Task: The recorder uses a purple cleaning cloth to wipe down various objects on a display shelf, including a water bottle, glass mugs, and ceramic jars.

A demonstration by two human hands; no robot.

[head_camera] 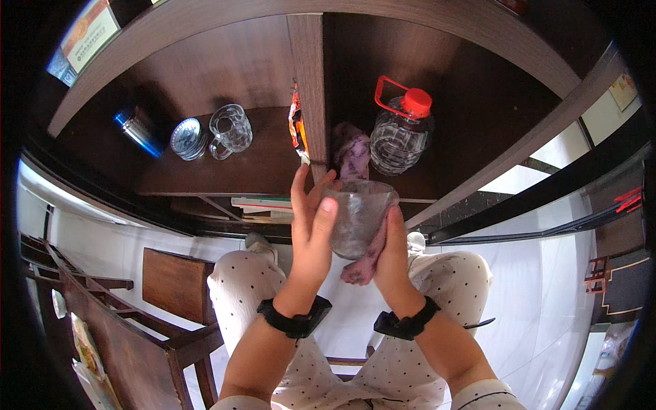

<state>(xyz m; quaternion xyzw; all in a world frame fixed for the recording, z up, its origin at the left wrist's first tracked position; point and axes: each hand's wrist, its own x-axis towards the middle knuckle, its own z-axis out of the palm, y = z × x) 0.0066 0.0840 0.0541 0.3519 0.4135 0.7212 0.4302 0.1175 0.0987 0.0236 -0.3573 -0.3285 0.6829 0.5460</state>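
Observation:
My right hand [393,261] grips a clear, cloudy-looking vessel [356,220] from its right side, with a pinkish-purple cloth [361,270] bunched between palm and vessel. On the vessel's left is my left hand [313,220], its fingers spread and pointing up; whether it touches the wall is hard to tell. Another pinkish-purple cloth or part of one [353,154] lies on the shelf behind. Beside that stands a large clear jar [400,138] with a red cap and handle. In the left compartment are a glass mug [231,130], a stack of patterned small dishes [188,139] and a blue-and-silver flask [138,133].
A wooden divider [310,77] splits the shelf, with an orange packet [296,125] against its left side. Below lie papers or books [261,203]. At left stand a wooden stool [177,282] and a dark wooden table [128,353].

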